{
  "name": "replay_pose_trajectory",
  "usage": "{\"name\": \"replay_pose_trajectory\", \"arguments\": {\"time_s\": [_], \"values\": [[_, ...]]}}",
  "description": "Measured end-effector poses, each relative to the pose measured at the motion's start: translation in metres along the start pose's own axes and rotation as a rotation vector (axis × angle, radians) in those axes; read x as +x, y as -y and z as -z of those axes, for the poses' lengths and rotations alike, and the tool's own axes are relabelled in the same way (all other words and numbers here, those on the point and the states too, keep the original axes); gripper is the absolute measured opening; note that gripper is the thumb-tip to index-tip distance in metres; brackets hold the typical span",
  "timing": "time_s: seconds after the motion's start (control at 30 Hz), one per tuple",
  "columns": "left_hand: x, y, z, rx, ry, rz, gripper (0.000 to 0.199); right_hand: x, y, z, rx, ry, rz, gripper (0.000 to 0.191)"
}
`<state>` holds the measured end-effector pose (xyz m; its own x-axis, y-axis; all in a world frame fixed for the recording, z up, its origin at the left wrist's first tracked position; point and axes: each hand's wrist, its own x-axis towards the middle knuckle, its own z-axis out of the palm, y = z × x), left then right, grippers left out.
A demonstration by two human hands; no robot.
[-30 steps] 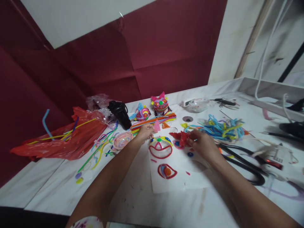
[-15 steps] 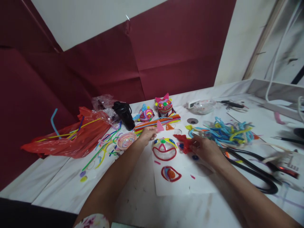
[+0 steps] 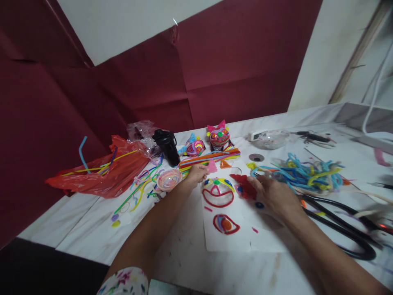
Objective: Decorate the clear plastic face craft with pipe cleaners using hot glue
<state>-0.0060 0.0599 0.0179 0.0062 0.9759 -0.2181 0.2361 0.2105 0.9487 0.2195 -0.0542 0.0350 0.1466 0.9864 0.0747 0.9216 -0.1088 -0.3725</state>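
Note:
My left hand is closed in a pinch at the lower left edge of a pink fuzzy triangle. An orange triangle lies just right of it. My right hand reaches over the white sheet, its fingers closed at a red fuzzy piece with jagged edges; the fingertips are partly hidden. Left of that piece lies a clear face shape with a red pipe-cleaner mouth and a yellow and blue top. Below is a red-outlined eye with an orange centre. A dark blue dot sits under my right hand.
Behind stand two finished colourful masks, pipe cleaners and a black bottle. A red plastic bag and a tape roll are left. Tangled blue and yellow pipe cleaners and black-handled pliers lie right.
The view has turned slightly left, so everything sits further right in the picture. My hands stay at the same pieces; the red piece shows a little more beside my right fingers.

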Motion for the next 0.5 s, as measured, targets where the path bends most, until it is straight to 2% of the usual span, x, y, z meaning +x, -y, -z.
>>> {"name": "replay_pose_trajectory", "arguments": {"time_s": [0.13, 0.33, 0.43, 0.5], "values": [[-0.001, 0.003, 0.001, 0.044, -0.002, -0.001, 0.010, -0.002, 0.000, 0.000, -0.053, -0.141, 0.015, 0.039], [-0.003, 0.005, 0.001, 0.142, -0.016, 0.001, 0.009, -0.001, 0.000, 0.001, -0.082, -0.177, 0.037, 0.024], [-0.003, 0.009, -0.002, 0.207, -0.036, 0.008, 0.011, 0.002, -0.009, -0.008, -0.132, -0.188, 0.038, 0.024], [-0.002, 0.012, -0.004, 0.248, -0.070, -0.004, 0.012, 0.008, -0.021, -0.020, -0.153, -0.236, 0.088, 0.026]]}}
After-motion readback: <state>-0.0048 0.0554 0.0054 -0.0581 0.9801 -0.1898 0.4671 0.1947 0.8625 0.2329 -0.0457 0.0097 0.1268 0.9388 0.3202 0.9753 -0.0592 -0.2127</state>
